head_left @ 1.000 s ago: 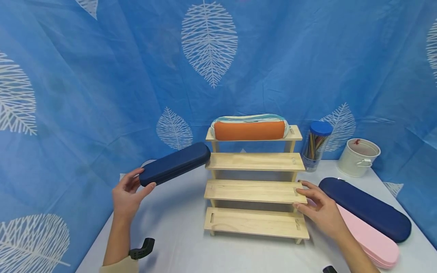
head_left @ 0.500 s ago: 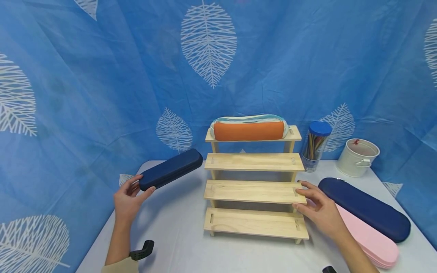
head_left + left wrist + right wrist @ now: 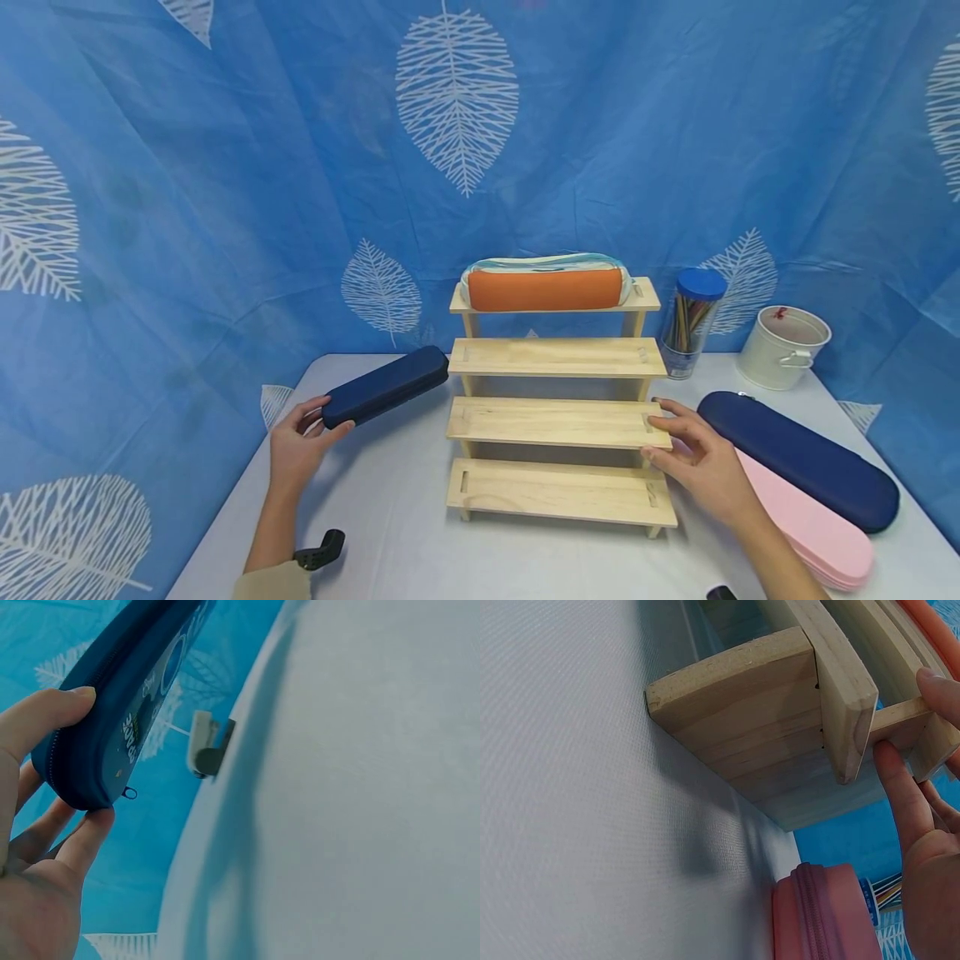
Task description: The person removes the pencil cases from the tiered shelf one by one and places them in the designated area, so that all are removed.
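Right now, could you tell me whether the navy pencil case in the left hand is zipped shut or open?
Shut: the navy pencil case shows no gap along its zipper, and the pull lies by its end near the left hand.

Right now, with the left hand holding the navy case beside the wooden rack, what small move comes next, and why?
Probably swing the dark blue zippered pencil case right and level it over the bare third wooden shelf. The left hand grips only its near end, its far end already sits at the rack's left edge, and the right hand steadies that shelf's right end.

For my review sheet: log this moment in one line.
left hand: holds blue case | right hand: steadies wooden rack
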Motion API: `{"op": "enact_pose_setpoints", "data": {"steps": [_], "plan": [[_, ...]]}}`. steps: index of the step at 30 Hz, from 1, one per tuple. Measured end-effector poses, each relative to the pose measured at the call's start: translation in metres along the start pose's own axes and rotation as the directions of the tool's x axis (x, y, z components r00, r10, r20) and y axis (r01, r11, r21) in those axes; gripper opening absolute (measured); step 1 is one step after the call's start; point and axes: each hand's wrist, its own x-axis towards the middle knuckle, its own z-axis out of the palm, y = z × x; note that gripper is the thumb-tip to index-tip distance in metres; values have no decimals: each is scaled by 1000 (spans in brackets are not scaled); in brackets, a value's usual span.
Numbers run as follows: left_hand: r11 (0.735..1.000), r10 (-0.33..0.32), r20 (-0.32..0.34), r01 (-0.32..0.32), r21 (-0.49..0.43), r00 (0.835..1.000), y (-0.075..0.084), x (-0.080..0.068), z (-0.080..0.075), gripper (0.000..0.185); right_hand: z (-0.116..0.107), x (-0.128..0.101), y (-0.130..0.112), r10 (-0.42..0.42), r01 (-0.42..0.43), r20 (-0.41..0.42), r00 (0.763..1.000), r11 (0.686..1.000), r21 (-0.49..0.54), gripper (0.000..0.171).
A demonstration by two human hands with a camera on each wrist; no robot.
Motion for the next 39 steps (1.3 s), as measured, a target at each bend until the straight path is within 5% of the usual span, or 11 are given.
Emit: {"op": "enact_pose_setpoints", "data": {"steps": [7,14,39], "plan": [[999,-47,30,47,5,998,7,-4,6,65,0,1,0,-6,6,-1,1000,1000,7,43],[990,-138,44,139,-19,989,36,-15,7,65,0,1,2,2,-2,-2,1000,1000,12,43],[976,-220,128,217,34,967,22,-13,13,68,0,1,2,6,-6,8,1000,1000,4,43]]}}
